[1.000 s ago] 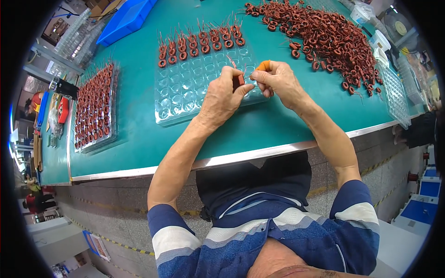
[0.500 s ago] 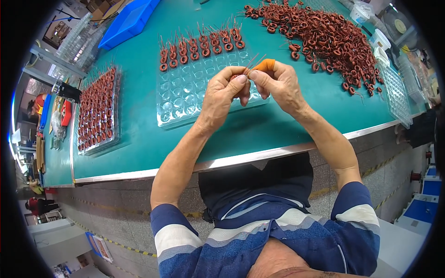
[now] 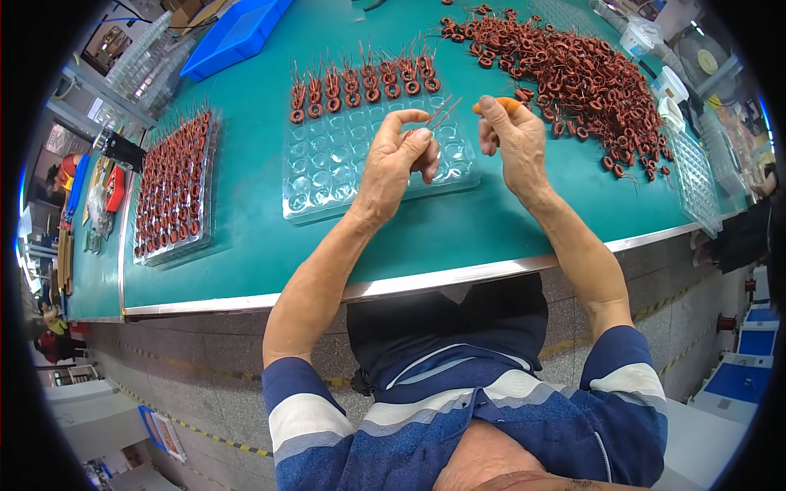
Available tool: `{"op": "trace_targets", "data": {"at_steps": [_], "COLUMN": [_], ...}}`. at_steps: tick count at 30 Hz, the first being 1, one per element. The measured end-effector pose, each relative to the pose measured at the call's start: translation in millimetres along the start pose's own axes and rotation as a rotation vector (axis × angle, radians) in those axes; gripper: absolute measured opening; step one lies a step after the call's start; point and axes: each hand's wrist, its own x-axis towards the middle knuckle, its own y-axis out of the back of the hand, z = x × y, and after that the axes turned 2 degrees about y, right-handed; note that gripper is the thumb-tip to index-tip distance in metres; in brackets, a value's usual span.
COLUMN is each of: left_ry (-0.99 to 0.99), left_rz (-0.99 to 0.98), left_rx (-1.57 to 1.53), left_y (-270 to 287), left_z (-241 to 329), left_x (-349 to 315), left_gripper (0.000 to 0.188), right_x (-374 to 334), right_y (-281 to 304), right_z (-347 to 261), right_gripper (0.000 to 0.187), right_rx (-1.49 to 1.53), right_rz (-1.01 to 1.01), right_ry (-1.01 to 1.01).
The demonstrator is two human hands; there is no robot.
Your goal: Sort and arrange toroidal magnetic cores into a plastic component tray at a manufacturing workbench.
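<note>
My left hand [image 3: 391, 164] pinches a small copper-wound ring coil between thumb and fingers over the right part of the clear tray. The coil's body is mostly hidden by the fingers; its thin wire leads [image 3: 443, 113] stick out up and to the right. Apart from it, my right hand [image 3: 516, 146] hangs just right of the tray, fingers curled and thumb against the index finger, which wears an orange cover [image 3: 509, 105]. Nothing shows in its grip. Under my left hand, the clear tray [image 3: 315, 214] has round pockets, with reddish-brown coils [image 3: 352, 86] standing in its far rows, leads upward.
A big heap of loose coils [image 3: 581, 78] spreads over the green table [image 3: 254, 221] at the far right. On the left stands a tray full of coils [image 3: 173, 184]. A blue bin [image 3: 233, 39] lies far left, an empty clear tray [image 3: 694, 176] at the right edge.
My right hand has let go of the coil's leads and moved right, away from my left hand. The left still holds the coil.
</note>
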Motion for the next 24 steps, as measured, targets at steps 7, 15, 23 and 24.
{"op": "trace_targets", "data": {"at_steps": [7,15,23,24], "left_ry": [-0.010,-0.152,-0.219,-0.211], "left_rz": [-0.041,0.032,0.061,0.059], "left_rx": [0.112,0.201,0.504,0.493], "left_y": [-1,-6,-8,-7], "left_z": [-8,-26,-34,-34], "left_x": [-1,-1,-2,-2], "left_gripper": [0.035,0.034,0.023,0.023], "right_x": [-11,-10,88,93], "right_y": [-16,-19,-78,-96], "right_z": [-2,-1,-11,-6], "right_gripper": [0.031,0.017,0.022,0.021], "right_rx": [-0.029,-0.111,-0.346,-0.352], "right_rz": [-0.174,-0.259,-0.429,-0.475], "right_ry": [0.020,0.122,0.254,0.237]}}
